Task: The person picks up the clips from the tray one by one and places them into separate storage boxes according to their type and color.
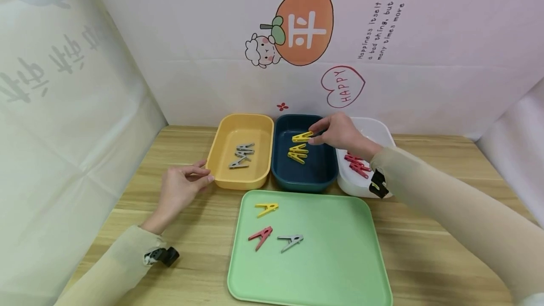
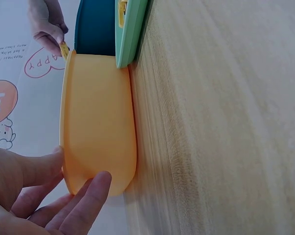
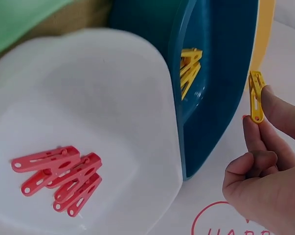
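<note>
My right hand point(image 1: 340, 131) pinches a yellow clothespin point(image 1: 302, 137) between thumb and fingers over the dark blue bin point(image 1: 327, 166). More yellow clothespins point(image 1: 298, 151) lie in that bin. My left hand point(image 1: 180, 188) rests with extended fingers against the left end of the yellow bin point(image 1: 221, 155), which holds several grey clothespins point(image 1: 242, 155). In the right wrist view, red clothespins point(image 3: 64, 176) lie in the white bin point(image 3: 127, 98). On the green tray point(image 1: 331, 249) are a yellow clothespin point(image 1: 267, 208), a red clothespin point(image 1: 261, 237) and a grey clothespin point(image 1: 291, 241).
The three bins stand side by side against a white printed backdrop point(image 1: 204, 84). In front of them, the tray lies on the wood-grain table point(image 1: 199, 259). White cloth point(image 1: 63, 131) closes off the left side. My right forearm crosses over the white bin.
</note>
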Demonstrator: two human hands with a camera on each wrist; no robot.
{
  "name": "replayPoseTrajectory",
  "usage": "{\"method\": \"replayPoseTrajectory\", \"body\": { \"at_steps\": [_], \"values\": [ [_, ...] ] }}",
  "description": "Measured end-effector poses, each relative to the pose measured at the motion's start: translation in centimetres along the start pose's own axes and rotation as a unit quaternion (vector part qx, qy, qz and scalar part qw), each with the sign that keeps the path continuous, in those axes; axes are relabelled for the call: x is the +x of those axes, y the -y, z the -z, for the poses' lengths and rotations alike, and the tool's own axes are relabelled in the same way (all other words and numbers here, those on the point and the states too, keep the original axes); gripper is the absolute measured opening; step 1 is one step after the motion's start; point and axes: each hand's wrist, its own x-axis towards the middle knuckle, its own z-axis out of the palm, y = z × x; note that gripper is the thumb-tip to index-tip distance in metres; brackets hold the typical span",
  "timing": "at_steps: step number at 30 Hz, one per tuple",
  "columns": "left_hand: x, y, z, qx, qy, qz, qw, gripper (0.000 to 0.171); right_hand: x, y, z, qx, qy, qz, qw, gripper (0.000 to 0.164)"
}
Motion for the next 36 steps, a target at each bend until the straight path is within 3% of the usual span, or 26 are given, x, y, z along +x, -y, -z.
{"method": "replayPoseTrajectory", "body": {
  "at_steps": [22, 36],
  "values": [
    [0.1, 0.0, 0.0, 0.001, 0.000, -0.008, 1.0000, 0.016, 3.8, -0.3, -0.8, 0.032, -0.001, -0.026, 0.999, 0.032],
    [0.1, 0.2, 0.1, -0.003, -0.001, -0.010, 0.9999, 0.017, 5.3, -0.7, -1.9, 0.007, -0.008, -0.040, 0.999, 0.028]
  ]
}}
